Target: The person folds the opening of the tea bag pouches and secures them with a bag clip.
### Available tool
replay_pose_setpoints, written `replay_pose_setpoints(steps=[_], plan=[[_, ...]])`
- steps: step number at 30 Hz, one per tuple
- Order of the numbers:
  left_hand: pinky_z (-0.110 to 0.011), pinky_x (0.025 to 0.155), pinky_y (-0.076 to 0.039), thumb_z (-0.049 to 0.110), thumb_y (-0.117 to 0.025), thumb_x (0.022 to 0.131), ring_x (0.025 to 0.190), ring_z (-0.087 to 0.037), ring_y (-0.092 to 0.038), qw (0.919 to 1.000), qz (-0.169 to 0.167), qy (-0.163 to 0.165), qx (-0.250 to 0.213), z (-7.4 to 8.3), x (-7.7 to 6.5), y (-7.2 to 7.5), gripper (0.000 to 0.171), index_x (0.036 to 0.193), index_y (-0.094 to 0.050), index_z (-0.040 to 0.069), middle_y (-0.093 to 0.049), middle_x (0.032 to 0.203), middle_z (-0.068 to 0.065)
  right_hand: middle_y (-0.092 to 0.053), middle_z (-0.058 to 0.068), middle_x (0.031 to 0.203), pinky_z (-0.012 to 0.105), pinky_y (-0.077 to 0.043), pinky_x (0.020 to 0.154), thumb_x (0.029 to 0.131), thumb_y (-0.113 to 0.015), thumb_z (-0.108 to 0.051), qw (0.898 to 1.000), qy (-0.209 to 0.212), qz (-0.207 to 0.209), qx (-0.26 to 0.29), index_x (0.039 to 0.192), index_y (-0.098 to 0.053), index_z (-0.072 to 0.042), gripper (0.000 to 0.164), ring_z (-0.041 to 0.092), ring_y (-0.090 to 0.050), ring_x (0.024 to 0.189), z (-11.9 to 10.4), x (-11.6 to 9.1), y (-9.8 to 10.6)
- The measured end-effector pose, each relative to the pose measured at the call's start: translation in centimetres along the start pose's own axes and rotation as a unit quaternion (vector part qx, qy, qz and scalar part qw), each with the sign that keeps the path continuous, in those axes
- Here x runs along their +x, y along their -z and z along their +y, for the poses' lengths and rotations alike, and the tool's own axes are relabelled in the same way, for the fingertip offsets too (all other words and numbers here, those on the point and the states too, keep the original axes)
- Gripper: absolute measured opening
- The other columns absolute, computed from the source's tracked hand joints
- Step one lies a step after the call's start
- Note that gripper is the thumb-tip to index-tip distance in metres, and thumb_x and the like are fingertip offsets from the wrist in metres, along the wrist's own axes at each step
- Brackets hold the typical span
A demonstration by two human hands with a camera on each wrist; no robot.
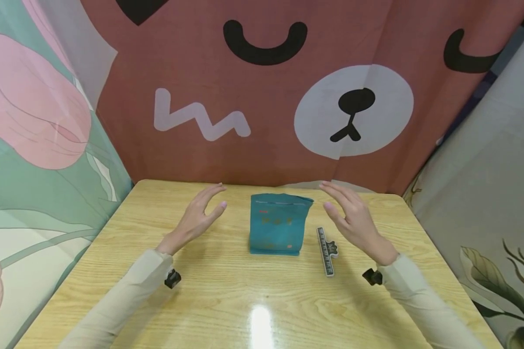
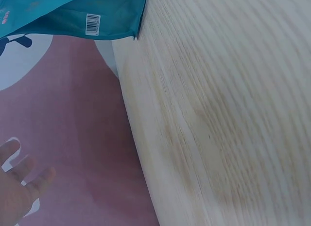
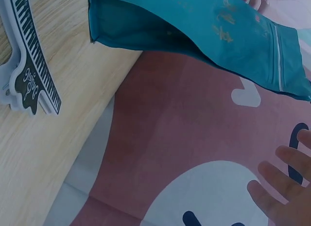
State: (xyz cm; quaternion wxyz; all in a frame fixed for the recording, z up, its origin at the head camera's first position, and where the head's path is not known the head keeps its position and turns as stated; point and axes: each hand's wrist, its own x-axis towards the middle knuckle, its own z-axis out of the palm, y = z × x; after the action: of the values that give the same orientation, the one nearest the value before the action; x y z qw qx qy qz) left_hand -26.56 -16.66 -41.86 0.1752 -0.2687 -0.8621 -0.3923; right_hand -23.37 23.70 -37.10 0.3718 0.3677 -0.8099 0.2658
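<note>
A teal pouch bag (image 1: 278, 225) stands upright on the wooden table, with a seal line across its top. Its barcode side (image 2: 92, 24) shows in the left wrist view. To its right lies a long clip (image 1: 326, 252) with a piano-key pattern and a crown-shaped grip. My left hand (image 1: 196, 215) hovers left of the bag, fingers extended, holding nothing. On the other side my right hand (image 1: 353, 218) is raised beyond the clip, its fingers (image 3: 274, 187) spread and apart from the bag.
The wooden table (image 1: 227, 300) has a rounded back edge close to a hanging curtain (image 1: 270, 155) with a bear face. Flowered cloth (image 1: 30, 194) hangs along the left, and a pale plant-print cloth (image 1: 484, 194) along the right. Each wrist carries a small black camera.
</note>
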Motion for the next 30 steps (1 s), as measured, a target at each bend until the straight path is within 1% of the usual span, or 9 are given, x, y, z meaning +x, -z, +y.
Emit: replay_pose_setpoints(steps=[5,10,13,16,18,23,27,30], plan=[[-0.057,0.110,-0.027,0.042,-0.053,0.101,0.141,-0.024,-0.034,1.0000,0.001,-0.002,-0.005,0.3,0.0,-0.2,0.051,0.147,-0.048,0.023,-0.041,0.153,0.000,-0.060,0.013,0.133,0.053,-0.042,0.095,0.106,-0.039,-0.046,1.000,-0.002,0.004,0.002,0.130,-0.062,0.001,0.057,0.034,-0.056,0.119,-0.2,0.1,-0.3],[-0.059,0.109,-0.027,0.042,-0.053,0.101,0.140,-0.026,-0.036,0.9999,-0.003,-0.008,-0.006,0.7,0.0,-0.4,0.051,0.147,-0.048,0.022,-0.044,0.151,-0.006,-0.062,0.014,0.127,0.052,-0.044,0.094,0.106,-0.040,-0.045,1.000,-0.005,0.004,0.010,0.129,-0.063,0.000,0.055,0.033,-0.058,0.117,-0.4,0.1,-0.6],[-0.058,0.108,-0.030,0.042,-0.053,0.101,0.138,-0.026,-0.039,0.9999,-0.006,-0.011,-0.006,0.8,0.1,-0.4,0.050,0.146,-0.049,0.021,-0.047,0.148,-0.007,-0.063,0.016,0.125,0.051,-0.044,0.094,0.106,-0.041,-0.044,1.000,-0.006,0.001,0.020,0.128,-0.063,0.000,0.054,0.032,-0.058,0.117,-0.5,0.2,-0.7],[-0.056,0.107,-0.032,0.043,-0.053,0.101,0.137,-0.025,-0.041,0.9999,-0.011,-0.010,-0.007,0.9,0.3,-0.5,0.049,0.145,-0.050,0.022,-0.049,0.146,-0.004,-0.064,0.017,0.123,0.050,-0.045,0.093,0.106,-0.042,-0.044,0.999,-0.010,-0.005,0.032,0.127,-0.063,0.000,0.054,0.031,-0.059,0.116,-0.6,0.2,-0.9],[-0.056,0.107,-0.032,0.043,-0.053,0.100,0.136,-0.024,-0.041,0.9998,-0.014,-0.011,-0.010,1.0,0.4,-0.6,0.050,0.145,-0.050,0.022,-0.049,0.146,-0.005,-0.064,0.016,0.123,0.049,-0.046,0.092,0.106,-0.043,-0.044,0.999,-0.016,-0.010,0.037,0.128,-0.063,0.000,0.053,0.030,-0.059,0.115,-0.6,0.2,-1.0],[-0.054,0.108,-0.032,0.041,-0.054,0.100,0.136,-0.023,-0.042,0.9993,-0.018,-0.025,-0.019,1.2,0.7,-0.9,0.049,0.145,-0.050,0.022,-0.050,0.145,-0.006,-0.065,0.012,0.120,0.046,-0.048,0.089,0.105,-0.045,-0.043,0.999,-0.016,-0.007,0.040,0.127,-0.064,-0.003,0.050,0.027,-0.062,0.110,-0.7,0.3,-1.3],[-0.052,0.107,-0.034,0.040,-0.055,0.101,0.135,-0.022,-0.043,0.9987,-0.018,-0.039,-0.028,1.3,0.9,-1.1,0.048,0.145,-0.050,0.022,-0.050,0.145,-0.002,-0.067,0.012,0.114,0.044,-0.050,0.084,0.105,-0.048,-0.040,0.999,-0.003,0.005,0.042,0.123,-0.066,-0.001,0.046,0.027,-0.064,0.103,-0.8,0.6,-1.5],[-0.050,0.104,-0.037,0.037,-0.055,0.101,0.133,-0.021,-0.045,0.9974,-0.022,-0.054,-0.042,1.5,1.1,-1.1,0.048,0.145,-0.050,0.020,-0.051,0.144,-0.004,-0.068,0.013,0.111,0.043,-0.051,0.082,0.105,-0.049,-0.039,0.999,0.001,0.013,0.042,0.119,-0.067,0.001,0.046,0.028,-0.065,0.099,-0.8,0.7,-1.5]])
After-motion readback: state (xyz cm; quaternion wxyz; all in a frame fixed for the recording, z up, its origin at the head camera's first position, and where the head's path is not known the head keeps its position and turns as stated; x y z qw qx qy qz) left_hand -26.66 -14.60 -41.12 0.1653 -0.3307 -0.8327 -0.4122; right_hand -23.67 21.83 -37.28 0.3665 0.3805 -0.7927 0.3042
